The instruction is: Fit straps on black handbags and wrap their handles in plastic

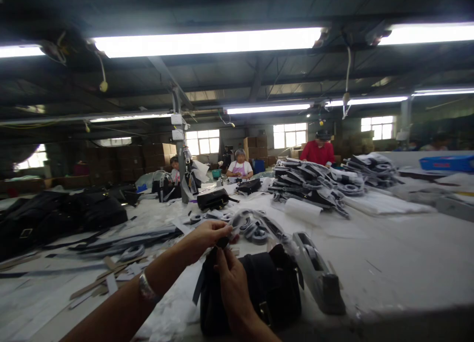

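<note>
A black bag (270, 287) stands on the white worktable (400, 263) right in front of me. My left hand (205, 236) pinches a small dark part at the bag's top, together with a clear plastic wrapper (255, 223) that arcs off to the right. My right hand (231, 278) is closed on the bag's black strap just below that part. A metal bracelet sits on my left wrist. What the small part is cannot be made out.
A tape dispenser (318, 273) lies right of the bag. Black straps and card strips (111, 248) litter the left, with dark bags (55, 216) behind. Stacked wrapped pieces (311, 184) rise at the back right. Other people (240, 167) sit at the far end.
</note>
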`<state>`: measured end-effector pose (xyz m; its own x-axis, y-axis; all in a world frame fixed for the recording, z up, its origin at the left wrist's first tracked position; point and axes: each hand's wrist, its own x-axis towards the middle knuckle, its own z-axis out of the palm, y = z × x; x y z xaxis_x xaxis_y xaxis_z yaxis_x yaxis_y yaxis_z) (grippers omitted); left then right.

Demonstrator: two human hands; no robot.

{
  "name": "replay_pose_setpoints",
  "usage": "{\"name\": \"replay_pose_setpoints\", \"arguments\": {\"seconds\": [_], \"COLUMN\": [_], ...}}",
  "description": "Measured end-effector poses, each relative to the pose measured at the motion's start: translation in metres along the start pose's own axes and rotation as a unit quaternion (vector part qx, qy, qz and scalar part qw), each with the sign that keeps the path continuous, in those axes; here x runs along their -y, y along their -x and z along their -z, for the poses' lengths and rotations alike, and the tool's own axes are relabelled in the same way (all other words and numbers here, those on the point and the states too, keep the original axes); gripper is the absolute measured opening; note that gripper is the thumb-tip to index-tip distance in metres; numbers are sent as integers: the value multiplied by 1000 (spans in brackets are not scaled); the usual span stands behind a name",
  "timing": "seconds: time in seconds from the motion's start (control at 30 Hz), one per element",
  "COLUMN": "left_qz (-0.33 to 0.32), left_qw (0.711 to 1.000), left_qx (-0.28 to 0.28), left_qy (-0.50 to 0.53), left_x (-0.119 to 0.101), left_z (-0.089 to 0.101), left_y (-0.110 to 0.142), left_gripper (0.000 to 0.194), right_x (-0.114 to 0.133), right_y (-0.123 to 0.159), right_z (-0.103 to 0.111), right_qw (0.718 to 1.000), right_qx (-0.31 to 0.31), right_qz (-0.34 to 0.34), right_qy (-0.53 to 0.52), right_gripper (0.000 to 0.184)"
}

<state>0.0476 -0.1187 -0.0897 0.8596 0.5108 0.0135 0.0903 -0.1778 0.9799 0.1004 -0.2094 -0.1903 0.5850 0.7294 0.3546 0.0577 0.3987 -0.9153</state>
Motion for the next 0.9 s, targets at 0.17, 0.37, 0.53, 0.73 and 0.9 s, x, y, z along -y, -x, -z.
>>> {"name": "replay_pose_setpoints", "arguments": {"seconds": [0.17,0.37,0.53,0.73,0.9], "left_qz": [15,-24,3,-21,-41], "left_qw": [999,997,999,1000,996], "left_qx": [-30,-23,-40,-21,-46], "left_qy": [1,-73,-22,-9,63], "left_x": [14,20,3,-3,14], "left_z": [-5,-1,-6,3,29], "left_y": [21,33,17,19,30], "left_gripper": [45,44,53,40,26], "right_x": [1,-1,2,19,36], "right_y": [1,0,3,1,-21], "right_z": [5,7,1,41,89], "right_qw": [998,993,990,985,899], "right_qx": [-7,0,44,26,-119], "right_qz": [-19,-28,-10,-66,-98], "right_qy": [-54,-115,-132,-156,-410], "right_gripper": [50,50,42,47,37]}}
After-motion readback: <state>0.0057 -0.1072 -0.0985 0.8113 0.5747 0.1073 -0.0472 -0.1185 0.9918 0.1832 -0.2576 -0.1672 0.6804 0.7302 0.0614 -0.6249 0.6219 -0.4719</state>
